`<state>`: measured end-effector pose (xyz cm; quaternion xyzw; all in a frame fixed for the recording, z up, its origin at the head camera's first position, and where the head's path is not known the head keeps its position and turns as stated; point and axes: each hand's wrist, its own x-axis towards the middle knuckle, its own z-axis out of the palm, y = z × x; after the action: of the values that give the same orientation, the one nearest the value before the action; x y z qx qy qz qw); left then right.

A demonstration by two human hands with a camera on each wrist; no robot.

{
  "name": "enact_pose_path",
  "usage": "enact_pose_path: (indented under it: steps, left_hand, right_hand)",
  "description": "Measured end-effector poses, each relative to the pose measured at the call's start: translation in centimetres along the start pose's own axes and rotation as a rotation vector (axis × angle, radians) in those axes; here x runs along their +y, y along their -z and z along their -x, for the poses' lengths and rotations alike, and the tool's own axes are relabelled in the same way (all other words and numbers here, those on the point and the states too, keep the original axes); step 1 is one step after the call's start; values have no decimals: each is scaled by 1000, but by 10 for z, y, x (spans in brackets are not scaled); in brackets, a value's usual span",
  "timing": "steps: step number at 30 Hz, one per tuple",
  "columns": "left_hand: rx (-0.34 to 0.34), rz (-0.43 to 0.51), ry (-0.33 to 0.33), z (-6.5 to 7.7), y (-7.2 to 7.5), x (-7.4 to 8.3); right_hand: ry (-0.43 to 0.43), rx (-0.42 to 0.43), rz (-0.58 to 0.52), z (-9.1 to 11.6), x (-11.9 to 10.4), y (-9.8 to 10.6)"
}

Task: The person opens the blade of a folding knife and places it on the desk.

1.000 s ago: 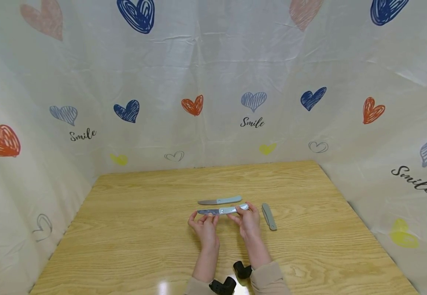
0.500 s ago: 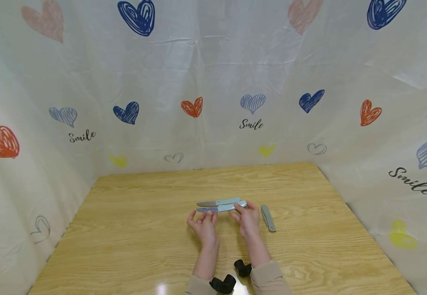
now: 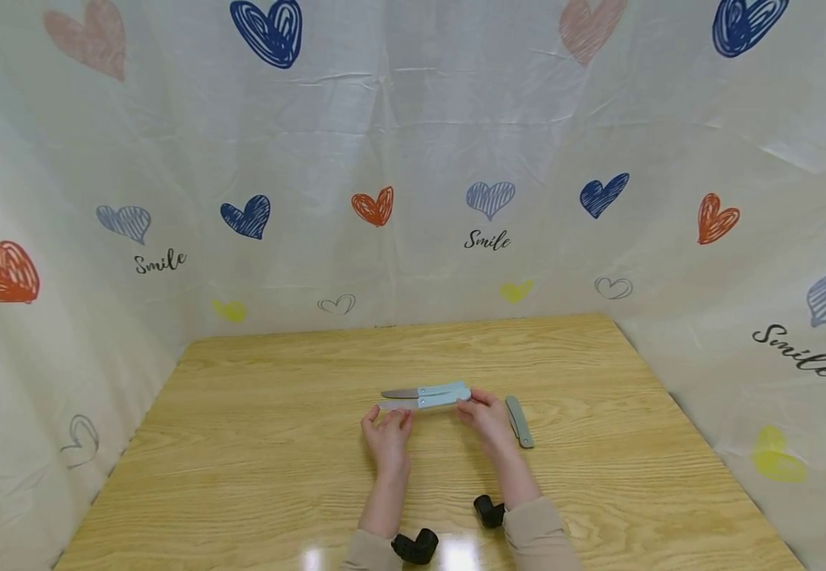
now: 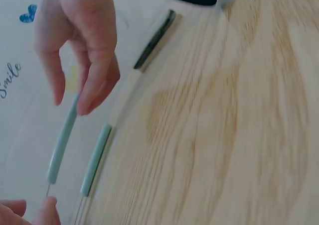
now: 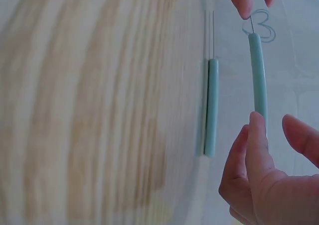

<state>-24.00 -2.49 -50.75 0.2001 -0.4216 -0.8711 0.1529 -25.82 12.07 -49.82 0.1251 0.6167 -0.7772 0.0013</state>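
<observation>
A light-blue-handled folding knife (image 3: 444,400), blade out, is held level above the table between both hands. My left hand (image 3: 387,440) holds its blade by the fingertips, as the left hand's fingers (image 5: 244,6) show in the right wrist view. At the handle's end, my right hand (image 3: 489,419) holds with its fingers, while the thumb (image 5: 301,138) stands apart from the handle. Just behind lies a second light-blue-handled knife (image 3: 400,393), also unfolded, partly overlapped by the held one in the head view. To the right rests a grey-green folded knife (image 3: 520,421).
The wooden table (image 3: 270,444) spreads around the hands. A white curtain (image 3: 427,143) printed with hearts hangs behind it and along both sides. Black wrist cameras (image 3: 416,547) sit by the sleeves.
The held knife has shifted slightly away from me, nearer the second knife, and its blade looks paler. My right fingers have slid towards the handle's end. Both forearms have spread apart.
</observation>
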Motion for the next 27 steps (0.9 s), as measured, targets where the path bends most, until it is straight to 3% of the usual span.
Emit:
enact_pose_path:
  steps: [8, 14, 18, 27]
  left_hand:
    - [-47, -169, 87, -9, 12, 9]
    - [-112, -223, 150, -13, 20, 12]
    - [-134, -239, 155, -13, 22, 14]
    - [-169, -303, 174, -16, 26, 14]
  right_hand:
    - [-1, -57, 177, -4, 3, 10]
    - [-61, -106, 274, -3, 4, 15]
    - [-109, -137, 303, -3, 4, 16]
    - [-99, -147, 362, -6, 7, 16]
